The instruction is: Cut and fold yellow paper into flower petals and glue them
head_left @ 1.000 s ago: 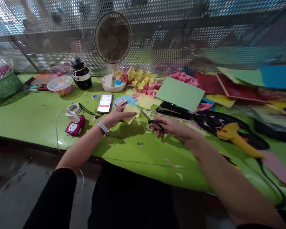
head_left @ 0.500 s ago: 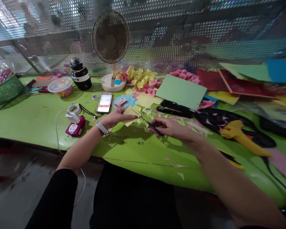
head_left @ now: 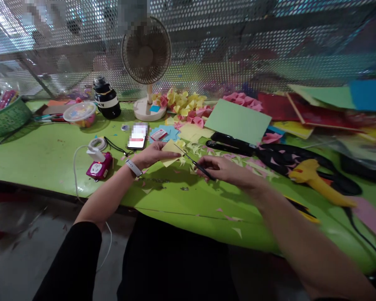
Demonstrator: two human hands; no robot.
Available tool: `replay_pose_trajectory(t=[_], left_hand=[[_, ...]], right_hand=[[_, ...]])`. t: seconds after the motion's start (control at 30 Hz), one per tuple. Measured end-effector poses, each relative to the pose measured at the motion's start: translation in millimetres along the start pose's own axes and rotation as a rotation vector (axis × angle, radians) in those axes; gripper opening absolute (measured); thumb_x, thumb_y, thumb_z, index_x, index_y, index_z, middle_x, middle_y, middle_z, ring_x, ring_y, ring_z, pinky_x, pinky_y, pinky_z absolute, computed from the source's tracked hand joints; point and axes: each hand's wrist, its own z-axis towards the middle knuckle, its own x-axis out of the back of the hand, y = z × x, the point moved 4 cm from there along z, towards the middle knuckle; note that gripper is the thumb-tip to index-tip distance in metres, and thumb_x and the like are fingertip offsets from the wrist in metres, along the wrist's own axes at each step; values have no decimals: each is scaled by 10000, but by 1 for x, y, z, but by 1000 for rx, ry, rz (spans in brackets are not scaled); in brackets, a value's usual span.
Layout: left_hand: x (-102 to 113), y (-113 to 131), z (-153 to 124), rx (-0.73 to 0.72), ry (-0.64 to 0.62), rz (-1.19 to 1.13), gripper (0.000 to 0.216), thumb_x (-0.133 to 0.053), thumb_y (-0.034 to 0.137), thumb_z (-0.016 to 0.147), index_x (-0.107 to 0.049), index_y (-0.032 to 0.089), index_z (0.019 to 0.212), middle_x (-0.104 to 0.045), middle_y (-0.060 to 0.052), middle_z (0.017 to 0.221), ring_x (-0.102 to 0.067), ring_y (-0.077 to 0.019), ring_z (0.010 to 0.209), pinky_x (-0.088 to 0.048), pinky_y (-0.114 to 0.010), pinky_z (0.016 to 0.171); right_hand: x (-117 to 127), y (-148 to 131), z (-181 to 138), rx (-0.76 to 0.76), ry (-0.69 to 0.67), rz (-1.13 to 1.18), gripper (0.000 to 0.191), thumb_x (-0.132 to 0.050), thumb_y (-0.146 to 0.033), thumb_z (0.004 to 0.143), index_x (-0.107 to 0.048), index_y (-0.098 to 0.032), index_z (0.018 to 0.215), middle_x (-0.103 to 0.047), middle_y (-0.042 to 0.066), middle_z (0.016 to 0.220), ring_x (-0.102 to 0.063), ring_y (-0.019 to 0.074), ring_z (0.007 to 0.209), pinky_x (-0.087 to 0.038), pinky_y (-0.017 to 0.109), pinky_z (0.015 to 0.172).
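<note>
My left hand (head_left: 153, 154) pinches a small piece of yellow paper (head_left: 169, 156) between thumb and fingers, above the green table. In my right hand (head_left: 210, 166) is a pair of scissors (head_left: 203, 170) with dark handles. Their blades point up and left and meet the right side of the paper; how far they are parted is too small to tell. Beyond both hands lie pale cut scraps (head_left: 200, 149) and a stack of yellow sheets (head_left: 194, 132). Blue paper squares (head_left: 172, 133) with a small red and white box (head_left: 158, 134) lie behind the left hand.
A phone (head_left: 138, 136), a purple power socket (head_left: 99, 166) with a white cable, and a fan (head_left: 146, 52) stand left and behind. Folded paper flowers (head_left: 184, 102) are heaped at the back. To the right lie a black flat iron (head_left: 233, 144) and a yellow glue gun (head_left: 321, 184).
Hardly anything differs. Both hands keep the paper and scissors in nearly the same place, and the view has shifted very slightly.
</note>
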Motion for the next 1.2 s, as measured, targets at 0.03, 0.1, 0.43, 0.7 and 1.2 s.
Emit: replay_pose_trajectory(t=[0.03,0.1,0.43,0.7,1.2], left_hand=[[0,0,0,4,1,-2,296,-881,231,670,-768,96,908,-774,-109,962,-714,-168,897,-523,-357,956],[-1,0,0,9,3,-4,292,-877,229,677,-770,94,913,-774,-112,963,-713,-168,897,-523,-349,948],[0,-2,2,25,-1,-66,295,-880,198,673,-766,79,917,-764,-106,925,-701,-140,817,-530,-332,898],[1,-1,2,7,-4,-43,289,-886,226,674,-767,63,882,-761,-123,917,-702,-144,819,-529,-326,889],[3,-3,2,8,-26,-45,250,-858,212,715,-761,66,894,-759,-115,927,-698,-132,827,-531,-309,891]], right_hand=[[0,-1,0,4,8,-2,479,-739,-610,765,-655,-196,991,-663,66,913,-594,190,769,-470,344,683],[0,-3,-1,4,20,-11,460,-735,-600,774,-649,-200,986,-660,58,896,-588,186,767,-466,334,672],[-4,-4,0,-37,61,50,506,-762,-646,713,-623,-204,916,-639,36,816,-559,162,700,-421,297,587],[-4,-5,0,-27,65,45,496,-783,-639,705,-645,-194,876,-648,38,784,-566,163,691,-396,294,586],[-2,2,2,6,138,87,516,-832,-652,649,-706,-188,836,-707,60,796,-608,177,706,-437,315,635]])
